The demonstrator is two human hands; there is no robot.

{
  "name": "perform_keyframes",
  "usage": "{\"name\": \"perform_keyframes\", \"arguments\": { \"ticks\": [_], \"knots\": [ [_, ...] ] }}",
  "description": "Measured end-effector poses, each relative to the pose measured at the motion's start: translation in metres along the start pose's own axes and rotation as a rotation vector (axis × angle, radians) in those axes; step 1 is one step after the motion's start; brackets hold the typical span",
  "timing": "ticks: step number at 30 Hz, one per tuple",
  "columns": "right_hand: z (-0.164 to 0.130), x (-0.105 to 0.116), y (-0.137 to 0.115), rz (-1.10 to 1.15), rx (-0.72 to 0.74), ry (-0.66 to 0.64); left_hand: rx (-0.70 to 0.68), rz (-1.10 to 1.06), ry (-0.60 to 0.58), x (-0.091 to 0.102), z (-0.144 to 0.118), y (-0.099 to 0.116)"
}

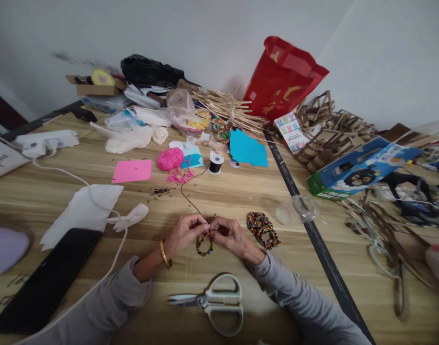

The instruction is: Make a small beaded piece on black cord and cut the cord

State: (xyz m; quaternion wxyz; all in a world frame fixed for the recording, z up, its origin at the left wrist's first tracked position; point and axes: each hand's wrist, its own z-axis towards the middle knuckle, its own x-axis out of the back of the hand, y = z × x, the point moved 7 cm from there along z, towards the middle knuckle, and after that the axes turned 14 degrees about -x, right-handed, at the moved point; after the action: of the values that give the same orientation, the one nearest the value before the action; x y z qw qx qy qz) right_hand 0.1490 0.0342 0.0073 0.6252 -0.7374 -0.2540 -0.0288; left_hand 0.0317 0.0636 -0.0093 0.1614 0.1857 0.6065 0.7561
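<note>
My left hand (186, 232) and my right hand (229, 233) meet over the middle of the table, thumbs and fingers pinched close together. Between them is a string of small multicoloured beads (205, 247), its loop hanging onto the wood below my fingers. A thin black cord (186, 195) runs from my left fingertips back to a white spool of black cord (215, 164). What exactly each fingertip pinches is too small to see fully. To the right of my right hand lies a coiled pile of beaded strands (263, 230). Scissors with pale handles (219, 303) lie slightly apart in front of me.
A black tablet-like slab (47, 282), white paper (81, 211) and a white cable (121, 249) lie left. Pink yarn (170, 158), pink paper (132, 171) and blue paper (248, 147) are beyond my hands. A clear round container (305, 209) and a blue box (359, 170) stand right.
</note>
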Motion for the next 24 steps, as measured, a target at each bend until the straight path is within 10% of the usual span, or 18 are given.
{"name": "perform_keyframes", "arguments": {
  "ticks": [24],
  "knots": [
    [-0.006, 0.011, -0.017, -0.201, 0.091, 0.021, 0.096, -0.163, 0.013, 0.001, 0.001, -0.008]
  ]
}}
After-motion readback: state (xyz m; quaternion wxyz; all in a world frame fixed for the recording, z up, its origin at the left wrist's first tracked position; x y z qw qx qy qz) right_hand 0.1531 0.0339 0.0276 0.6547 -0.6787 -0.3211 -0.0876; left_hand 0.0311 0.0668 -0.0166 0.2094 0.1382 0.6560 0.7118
